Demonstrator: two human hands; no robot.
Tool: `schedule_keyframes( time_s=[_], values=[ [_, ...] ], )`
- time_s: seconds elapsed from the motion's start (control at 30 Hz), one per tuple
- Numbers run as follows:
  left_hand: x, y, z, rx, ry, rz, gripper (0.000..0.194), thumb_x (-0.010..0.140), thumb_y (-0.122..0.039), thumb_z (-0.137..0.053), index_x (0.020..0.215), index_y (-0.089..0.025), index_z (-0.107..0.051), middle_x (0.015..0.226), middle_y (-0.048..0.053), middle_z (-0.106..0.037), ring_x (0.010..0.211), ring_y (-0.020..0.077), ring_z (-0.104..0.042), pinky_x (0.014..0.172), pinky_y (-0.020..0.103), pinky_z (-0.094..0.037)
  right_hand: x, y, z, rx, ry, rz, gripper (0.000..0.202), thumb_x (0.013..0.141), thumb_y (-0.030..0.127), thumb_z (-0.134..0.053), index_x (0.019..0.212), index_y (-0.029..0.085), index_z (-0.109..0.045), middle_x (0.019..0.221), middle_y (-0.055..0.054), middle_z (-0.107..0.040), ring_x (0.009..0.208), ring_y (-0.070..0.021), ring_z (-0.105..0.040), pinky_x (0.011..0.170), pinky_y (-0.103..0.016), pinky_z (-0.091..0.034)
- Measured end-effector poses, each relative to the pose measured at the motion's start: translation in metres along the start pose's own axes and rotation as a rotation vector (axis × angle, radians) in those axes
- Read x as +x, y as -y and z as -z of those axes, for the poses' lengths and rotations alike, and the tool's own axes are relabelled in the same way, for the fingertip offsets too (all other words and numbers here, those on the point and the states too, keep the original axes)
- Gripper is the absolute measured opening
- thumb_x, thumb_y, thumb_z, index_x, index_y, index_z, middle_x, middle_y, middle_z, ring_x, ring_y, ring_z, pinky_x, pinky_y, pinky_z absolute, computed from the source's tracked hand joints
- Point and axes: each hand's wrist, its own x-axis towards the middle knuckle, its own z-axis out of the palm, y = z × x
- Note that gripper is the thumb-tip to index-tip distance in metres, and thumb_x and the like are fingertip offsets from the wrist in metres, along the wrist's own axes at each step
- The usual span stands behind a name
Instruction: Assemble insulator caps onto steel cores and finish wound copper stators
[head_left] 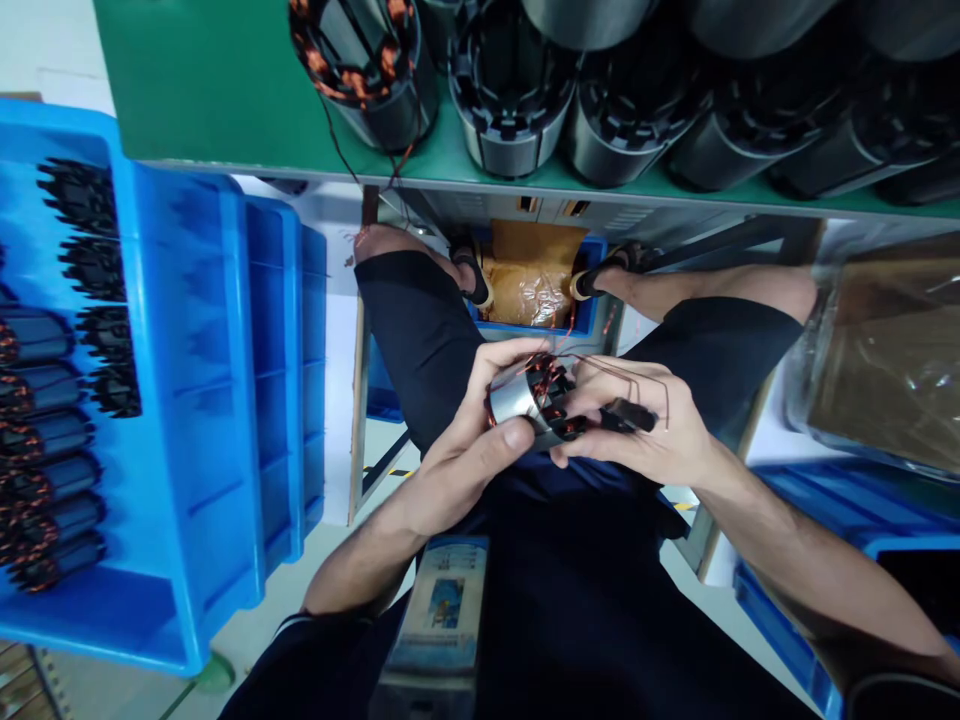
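Observation:
Over my lap, my left hand is wrapped round a motor stator, a silver metal cylinder with copper windings and black insulation at its end. The stator lies tilted, with its wound end facing my right hand. Pinched between the thumb and fingers of that hand is a small black tool, its exact kind unclear. The right fingertips are at the stator's wound end and partly hide it. Thin loose copper wires run from the stator across the right hand.
Ahead is a green bench with several stators standing along its edge, one copper-wound. Blue bins stand at left, holding several stators. A plastic-wrapped box is at right. Below the bench sits another blue bin.

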Motion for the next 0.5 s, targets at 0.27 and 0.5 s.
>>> schedule_keyframes(
  time_s=[0.27,0.5],
  values=[
    [0.003,0.003,-0.012,0.076,-0.167,-0.136,0.061,0.115,-0.065,-0.069,0.167,-0.039,-0.048,0.147,0.015,-0.072,0.11,0.0276,-0.083,0.083,0.041,-0.074,-0.008,0.019,-0.025,0.051,-0.311,-0.244,0.019,0.108,0.041,-0.09,0.122,0.029,-0.093,0.076,0.003,-0.074,0.069,-0.0177,-0.077,0.077,-0.033,-0.069],
    [0.003,0.01,-0.017,0.46,-0.39,-0.331,0.057,0.115,-0.048,-0.075,0.167,-0.037,-0.057,0.154,0.012,-0.063,0.149,0.0327,-0.066,0.123,0.051,-0.065,-0.007,0.03,-0.04,0.002,-0.419,-0.264,0.018,0.107,0.042,-0.092,0.12,0.03,-0.092,0.088,0.0,-0.083,0.094,-0.0248,-0.088,0.105,-0.044,-0.075]
  ],
)
